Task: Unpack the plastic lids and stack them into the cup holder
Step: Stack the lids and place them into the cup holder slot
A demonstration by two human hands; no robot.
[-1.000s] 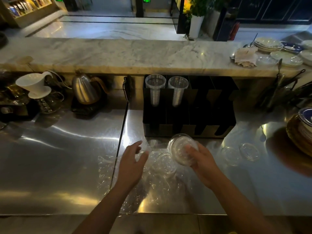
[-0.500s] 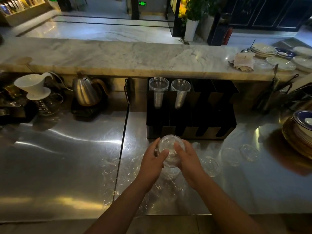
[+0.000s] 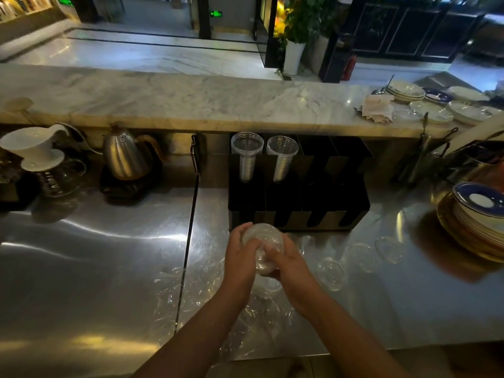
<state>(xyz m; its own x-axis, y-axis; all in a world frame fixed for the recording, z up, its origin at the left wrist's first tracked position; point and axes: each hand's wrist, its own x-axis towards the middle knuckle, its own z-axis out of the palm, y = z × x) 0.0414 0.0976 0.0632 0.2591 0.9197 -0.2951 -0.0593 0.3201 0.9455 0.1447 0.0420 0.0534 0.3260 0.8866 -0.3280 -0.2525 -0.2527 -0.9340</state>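
Observation:
A stack of clear plastic lids (image 3: 263, 242) is clasped between my left hand (image 3: 241, 255) and my right hand (image 3: 290, 264), just in front of the black cup holder (image 3: 298, 203). Two stacks of clear cups (image 3: 246, 154) stand in the holder's left back slots; its other slots look dark and I cannot see into them. Loose clear lids (image 3: 331, 272) lie on the steel counter to the right of my hands. Crumpled clear wrapping (image 3: 201, 290) is spread under and to the left of my arms.
A steel kettle (image 3: 125, 156) and a white dripper on a glass server (image 3: 41, 156) stand at the back left. Stacked plates (image 3: 480, 214) sit at the right edge. More plates and napkins lie on the marble ledge (image 3: 191, 102) behind the holder.
My left hand came across to join the right on the lid stack. The stack shifted left and up toward the holder's front, and both hands now grip it more tightly.

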